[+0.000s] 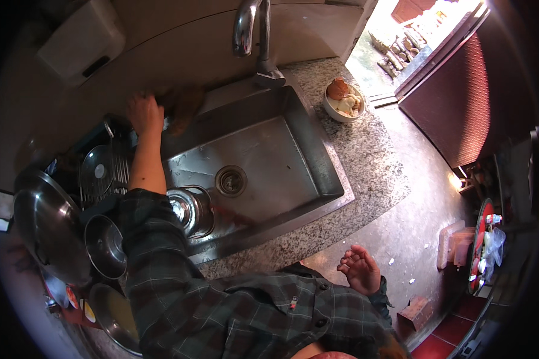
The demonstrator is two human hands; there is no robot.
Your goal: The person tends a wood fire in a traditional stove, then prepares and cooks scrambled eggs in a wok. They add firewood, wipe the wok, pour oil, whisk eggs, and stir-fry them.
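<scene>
My left hand point(146, 112) reaches to the back left corner of a stainless steel sink point(269, 157). Its fingers are blurred and partly in shadow, and whether they hold anything is not clear. Close beside them, at the sink's back edge, is a blurred brown thing point(186, 107). My right hand point(361, 271), fingers loosely curled and apart, is empty in front of the counter. A shiny round metal vessel point(186, 211) lies in the sink's near left part, partly hidden by my sleeve. The faucet point(267, 72) rises behind the sink.
A white bowl of food scraps and eggshell point(345, 101) stands on the granite counter point(364, 166). Left of the sink are a wire rack point(103, 172), a large metal bowl point(49, 224) and a metal pot point(105, 247). A doorway with stacked firewood point(399, 54) is at the upper right.
</scene>
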